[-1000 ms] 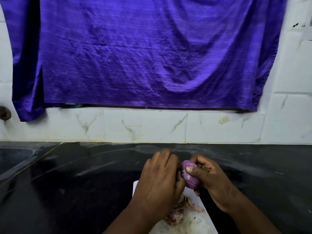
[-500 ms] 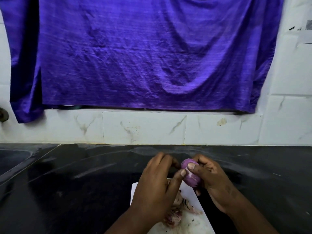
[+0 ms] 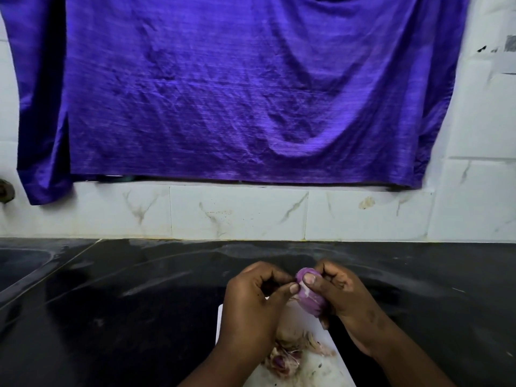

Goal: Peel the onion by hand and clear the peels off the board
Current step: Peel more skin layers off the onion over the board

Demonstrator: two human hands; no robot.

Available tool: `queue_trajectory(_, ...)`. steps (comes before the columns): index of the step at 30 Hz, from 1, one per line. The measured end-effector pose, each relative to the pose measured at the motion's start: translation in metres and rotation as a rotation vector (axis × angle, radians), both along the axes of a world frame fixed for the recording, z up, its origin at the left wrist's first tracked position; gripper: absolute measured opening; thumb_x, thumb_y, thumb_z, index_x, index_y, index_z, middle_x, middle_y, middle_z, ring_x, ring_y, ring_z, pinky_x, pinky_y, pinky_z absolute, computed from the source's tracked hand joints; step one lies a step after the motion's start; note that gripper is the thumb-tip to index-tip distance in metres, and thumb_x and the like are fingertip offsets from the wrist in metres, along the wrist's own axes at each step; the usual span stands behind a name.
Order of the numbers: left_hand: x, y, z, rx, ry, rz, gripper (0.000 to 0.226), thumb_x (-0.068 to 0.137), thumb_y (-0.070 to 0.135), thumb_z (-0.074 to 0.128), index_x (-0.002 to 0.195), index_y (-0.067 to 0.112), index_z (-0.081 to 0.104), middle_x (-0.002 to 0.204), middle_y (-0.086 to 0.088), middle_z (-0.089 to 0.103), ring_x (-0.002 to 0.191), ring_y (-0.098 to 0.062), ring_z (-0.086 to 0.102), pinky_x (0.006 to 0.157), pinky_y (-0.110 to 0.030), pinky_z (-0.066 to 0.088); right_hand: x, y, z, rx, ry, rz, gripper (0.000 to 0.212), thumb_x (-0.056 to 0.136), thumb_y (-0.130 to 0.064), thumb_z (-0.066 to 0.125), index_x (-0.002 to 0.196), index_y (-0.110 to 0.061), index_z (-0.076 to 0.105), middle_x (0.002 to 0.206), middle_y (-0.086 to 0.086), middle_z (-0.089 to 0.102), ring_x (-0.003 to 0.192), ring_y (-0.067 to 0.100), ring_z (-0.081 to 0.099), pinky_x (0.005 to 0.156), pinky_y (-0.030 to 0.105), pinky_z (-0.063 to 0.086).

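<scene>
onion [image 3: 310, 296] up over the board [image 3: 324, 368], left hand [image 3: 251, 305] pinching its left side, right hand [image 3: 344, 296] gripping its right, peels [image 3: 290, 354] on the board (under the left wrist), counter [image 3: 125, 303] beneath, cloth [image 3: 223, 93] hanging behind

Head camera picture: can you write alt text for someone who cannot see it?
A person's right hand holds a purple onion above a white cutting board while the left hand pinches its skin. Loose peels lie on the board.
</scene>
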State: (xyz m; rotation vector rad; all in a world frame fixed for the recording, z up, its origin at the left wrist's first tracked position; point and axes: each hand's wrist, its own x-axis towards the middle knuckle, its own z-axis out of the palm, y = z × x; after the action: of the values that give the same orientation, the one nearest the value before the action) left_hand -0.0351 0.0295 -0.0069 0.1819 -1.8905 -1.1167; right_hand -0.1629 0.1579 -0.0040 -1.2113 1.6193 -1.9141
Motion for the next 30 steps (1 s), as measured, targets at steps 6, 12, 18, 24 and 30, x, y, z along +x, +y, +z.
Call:
queue_trajectory(6, 0.004, 0.003, 0.002, -0.169, 0.006, 0.072, 0.026, 0.088, 0.004, 0.078, 0.077, 0.025, 0.069, 0.081, 0.012, 0.065, 0.081, -0.013, 0.065, 0.065, -0.024, 0.052, -0.001, 0.000, -0.003, 0.012, 0.009, 0.014, 0.047, 0.076, -0.051, 0.084, 0.079, -0.009, 0.062, 0.070, 0.011, 0.061, 0.054, 0.020, 0.051, 0.042, 0.028, 0.040)
queue_trajectory(12, 0.004, 0.006, 0.004, -0.290, -0.034, 0.211, 0.027, 0.096, 0.004, 0.055, 0.085, 0.029, 0.055, 0.089, 0.018, 0.057, 0.091, -0.004, 0.056, 0.072, -0.018, 0.043, -0.004, 0.002, -0.006, -0.005, 0.000, 0.064, 0.045, 0.077, -0.050, 0.083, 0.082, -0.010, 0.062, 0.074, 0.012, 0.065, 0.051, 0.017, 0.050, 0.041, 0.023, 0.039)
queue_trajectory(18, 0.004, -0.019, 0.003, -0.187, -0.094, 0.259, 0.023, 0.097, 0.009, 0.068, 0.088, 0.028, 0.058, 0.090, 0.014, 0.060, 0.086, -0.007, 0.059, 0.069, -0.027, 0.049, -0.005, 0.005, 0.000, -0.079, -0.083, 0.117, 0.049, 0.065, -0.056, 0.089, 0.082, -0.015, 0.069, 0.070, 0.009, 0.065, 0.053, 0.016, 0.056, 0.041, 0.022, 0.042)
queue_trajectory(24, 0.003, -0.006, -0.002, -0.312, -0.124, 0.117, 0.015, 0.094, 0.023, 0.059, 0.088, 0.034, 0.067, 0.090, 0.020, 0.067, 0.089, -0.005, 0.064, 0.073, -0.027, 0.053, -0.005, 0.001, -0.003, -0.167, -0.208, 0.110, 0.056, 0.060, -0.052, 0.093, 0.091, -0.009, 0.073, 0.070, 0.012, 0.062, 0.053, 0.018, 0.058, 0.039, 0.027, 0.043)
queue_trajectory(30, 0.009, 0.002, 0.005, -0.261, -0.043, 0.061, 0.022, 0.094, 0.047, 0.059, 0.083, 0.031, 0.068, 0.084, 0.014, 0.066, 0.082, -0.011, 0.066, 0.068, -0.035, 0.055, -0.008, 0.000, -0.006, -0.148, -0.197, 0.104, 0.060, 0.069, -0.052, 0.089, 0.102, -0.004, 0.073, 0.080, 0.015, 0.067, 0.062, 0.020, 0.066, 0.045, 0.029, 0.047)
